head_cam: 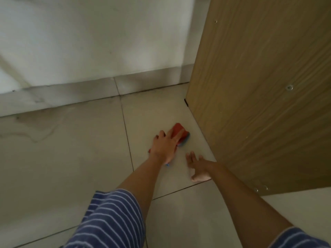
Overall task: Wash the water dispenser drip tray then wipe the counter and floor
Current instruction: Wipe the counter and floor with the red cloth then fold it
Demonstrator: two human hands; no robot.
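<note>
Cloth: a red cloth [180,131] with a blue edge lies flat on the floor [71,158], under and just ahead of my left fingers.
Left hand: my left hand [165,145] presses down on the cloth with fingers spread fairly straight over it; I cannot tell whether the fingertips curl into the fabric.
Right hand: my right hand [196,164] holds nothing, fingers straight and spread, palm on the tile just right of the left hand, apparently propping me up.
Cabinet: a wooden cabinet side [259,95] stands just right of my right fingers; the cloth's far corner is near its base but apart from it.
Wall: the skirting [71,97] runs well beyond my fingertips.
Handling: I judge the cloth light, soft and limp, likely damp; it will bunch and fold if pushed from one edge.
Hold: a flat palm over its middle, fingers fanned toward the far edge, should keep it spread as it slides.
Surface: the tile looks smooth, so the cloth should glide easily, and my propping hand could slip on a wet patch.
Stage: floor wiping, judged the last part.
</note>
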